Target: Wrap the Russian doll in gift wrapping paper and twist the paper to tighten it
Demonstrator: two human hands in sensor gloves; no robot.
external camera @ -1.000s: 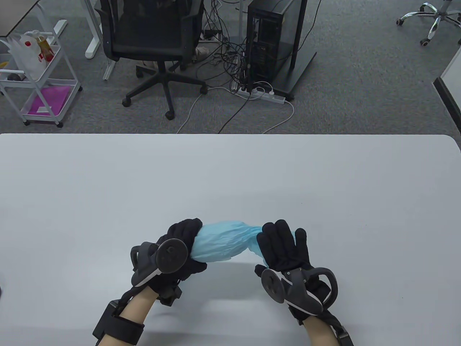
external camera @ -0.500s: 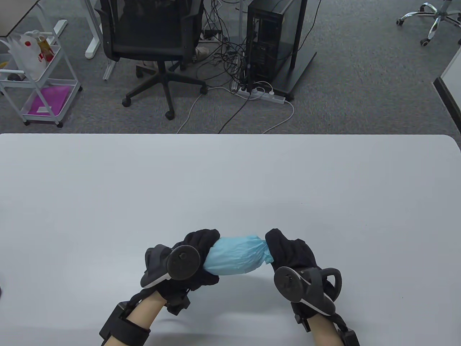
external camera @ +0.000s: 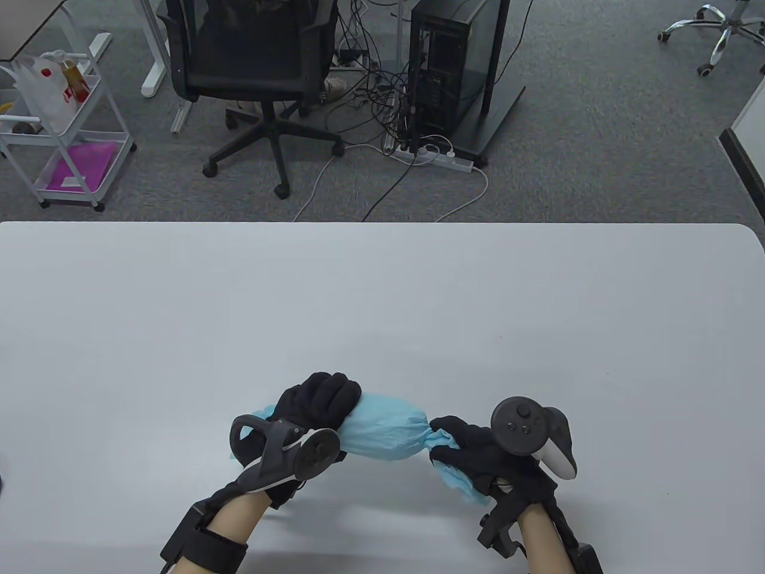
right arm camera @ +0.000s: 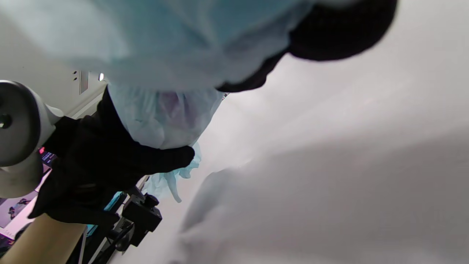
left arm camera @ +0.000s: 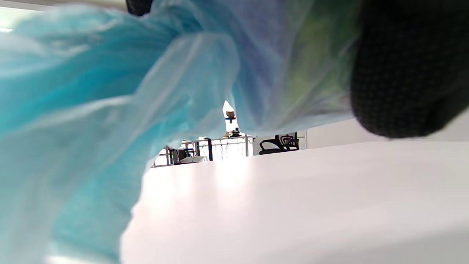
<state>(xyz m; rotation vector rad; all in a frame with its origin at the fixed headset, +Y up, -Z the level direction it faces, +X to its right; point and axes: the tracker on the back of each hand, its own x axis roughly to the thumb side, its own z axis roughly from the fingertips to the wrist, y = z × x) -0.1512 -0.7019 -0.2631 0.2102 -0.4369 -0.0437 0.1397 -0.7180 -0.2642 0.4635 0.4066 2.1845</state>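
Note:
The Russian doll is hidden inside light blue wrapping paper (external camera: 385,431), a sausage-shaped bundle held just above the white table (external camera: 382,299) near its front edge. My left hand (external camera: 320,402) wraps its fingers over the bundle's left part; loose paper sticks out past it on the left. My right hand (external camera: 463,445) grips the twisted right end of the paper, whose tail hangs below the hand. In the left wrist view the blue paper (left arm camera: 91,110) fills the frame, with doll colours faintly showing through. In the right wrist view the wrapped bundle (right arm camera: 165,110) hangs between both gloves.
Beyond the table's far edge stand a black office chair (external camera: 251,72), a computer tower (external camera: 448,78) with cables on the floor, and a white cart (external camera: 60,131) at the left. Another chair base (external camera: 717,30) is at the far right.
My right hand has rolled over, its tracker now facing up, twisting the paper's right end tight. My left hand has shifted its grasp over the bundle, and paper now shows past it.

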